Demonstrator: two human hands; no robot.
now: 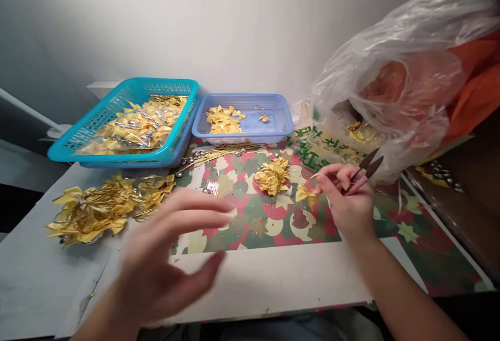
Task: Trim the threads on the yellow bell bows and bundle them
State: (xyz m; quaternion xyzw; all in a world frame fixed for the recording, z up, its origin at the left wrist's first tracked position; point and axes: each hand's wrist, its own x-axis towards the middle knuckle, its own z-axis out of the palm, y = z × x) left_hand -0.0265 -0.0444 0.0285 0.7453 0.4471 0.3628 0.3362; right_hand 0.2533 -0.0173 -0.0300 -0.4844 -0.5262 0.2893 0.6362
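My left hand (pixel 172 257) hovers over the front left of the table, blurred, its fingers and thumb apart with nothing between them. Between thumb and fingertips, my right hand (pixel 347 200) pinches a gold bow (pixel 307 193) by its thin gold tie. The same hand also keeps a pair of scissors (pixel 369 166) in the palm, dark blades pointing up and away, pink handle partly hidden. A cluster of gold bows (pixel 272 175) lies on the patterned sheet just left of the held bow.
A teal basket (pixel 187 85) with bagged gold bows stands back left, beside a blue basket (pixel 273 97) of loose gold pieces. Gold tie bundles (pixel 91 208) lie at left, gold wires (pixel 219 153) before the baskets. A clear plastic bag (pixel 336 75) bulges at right.
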